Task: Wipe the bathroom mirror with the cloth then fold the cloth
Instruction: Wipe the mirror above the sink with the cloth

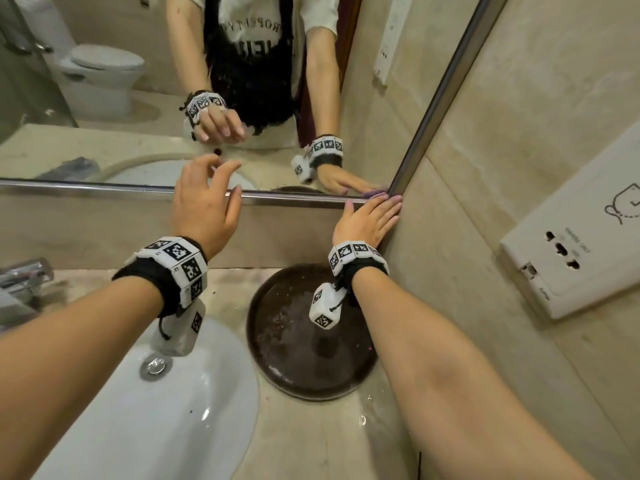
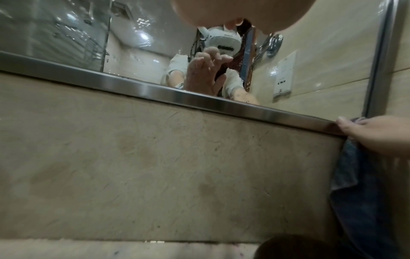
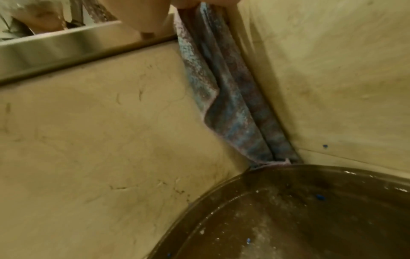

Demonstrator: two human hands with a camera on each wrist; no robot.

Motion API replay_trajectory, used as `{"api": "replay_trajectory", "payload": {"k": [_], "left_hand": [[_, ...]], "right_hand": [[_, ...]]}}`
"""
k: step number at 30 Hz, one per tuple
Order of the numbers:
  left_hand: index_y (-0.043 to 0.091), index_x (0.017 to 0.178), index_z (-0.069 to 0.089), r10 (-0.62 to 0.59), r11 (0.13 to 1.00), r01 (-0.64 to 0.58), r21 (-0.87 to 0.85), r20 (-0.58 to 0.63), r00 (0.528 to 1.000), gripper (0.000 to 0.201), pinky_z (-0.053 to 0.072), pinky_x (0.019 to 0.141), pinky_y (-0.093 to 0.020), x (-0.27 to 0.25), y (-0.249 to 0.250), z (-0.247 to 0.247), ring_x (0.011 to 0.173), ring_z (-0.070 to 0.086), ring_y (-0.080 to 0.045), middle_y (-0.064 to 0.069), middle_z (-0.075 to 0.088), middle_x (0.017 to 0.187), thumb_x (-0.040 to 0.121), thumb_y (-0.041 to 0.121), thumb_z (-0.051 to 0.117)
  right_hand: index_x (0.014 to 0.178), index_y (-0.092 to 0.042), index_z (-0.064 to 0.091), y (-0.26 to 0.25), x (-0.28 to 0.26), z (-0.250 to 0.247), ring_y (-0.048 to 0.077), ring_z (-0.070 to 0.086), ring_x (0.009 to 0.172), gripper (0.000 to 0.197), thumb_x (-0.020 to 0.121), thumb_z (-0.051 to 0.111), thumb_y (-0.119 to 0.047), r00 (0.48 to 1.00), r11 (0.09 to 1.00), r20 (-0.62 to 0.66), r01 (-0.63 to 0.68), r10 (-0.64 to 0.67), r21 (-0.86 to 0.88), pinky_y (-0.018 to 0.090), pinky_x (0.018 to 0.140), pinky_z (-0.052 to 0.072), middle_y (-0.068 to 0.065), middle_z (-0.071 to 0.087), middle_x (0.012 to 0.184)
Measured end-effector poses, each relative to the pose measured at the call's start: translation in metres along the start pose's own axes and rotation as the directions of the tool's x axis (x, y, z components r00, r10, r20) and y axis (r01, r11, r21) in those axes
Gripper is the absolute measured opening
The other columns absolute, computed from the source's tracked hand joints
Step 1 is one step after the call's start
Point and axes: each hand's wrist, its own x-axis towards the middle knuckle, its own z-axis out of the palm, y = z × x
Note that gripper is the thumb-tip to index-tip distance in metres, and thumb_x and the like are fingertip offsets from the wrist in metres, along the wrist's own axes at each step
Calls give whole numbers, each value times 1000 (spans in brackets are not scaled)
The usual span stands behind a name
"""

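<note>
The mirror [image 1: 138, 98] fills the wall above a steel bottom frame [image 1: 294, 198]. My right hand [image 1: 370, 220] lies flat in the mirror's lower right corner, with straight fingers pressing the cloth [image 1: 375, 193] against glass and frame. Most of the blue-grey cloth [image 3: 230, 105] hangs down the wall corner beneath the palm, its lower edge near the tray; it also shows as the cloth [image 2: 355, 175] in the left wrist view. My left hand [image 1: 211, 188] hovers in front of the frame near the mirror's middle, fingers loosely bent, holding nothing.
A round dark brown tray [image 1: 304, 375], wet and speckled, sits on the counter below my right wrist. A white sink [image 1: 156, 427] and chrome faucet [image 1: 24, 275] are at the left. The tiled side wall carries a white socket plate [image 1: 571, 251].
</note>
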Motion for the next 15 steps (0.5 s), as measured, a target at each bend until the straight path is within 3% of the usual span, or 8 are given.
{"api": "replay_trajectory", "payload": {"k": [5,10,15], "left_hand": [[2,115,57,-43,999,43,14,-1,999,30,41,82,-46,-8,-10,-6,96,48,-38,-25,53,109,87,14,53],[3,114,57,-63,997,63,52,4,998,32,42,82,-45,-18,-21,-22,96,49,-38,-24,53,110,86,16,51],[4,113,58,-116,990,116,74,-9,993,34,42,81,-43,-36,-35,-52,94,47,-33,-22,53,109,86,21,47]], "right_hand": [[146,3,16,-23,-10,-10,33,-4,145,62,100,33,-34,998,996,43,-58,55,71,41,118,-1,22,-3,156],[140,-8,36,-53,-54,-2,32,-3,145,44,97,39,-20,992,984,49,110,-118,141,48,117,3,16,-2,157],[137,-19,38,-83,-98,8,31,9,142,49,90,50,-16,955,950,68,276,-288,148,49,114,14,12,8,156]]}}
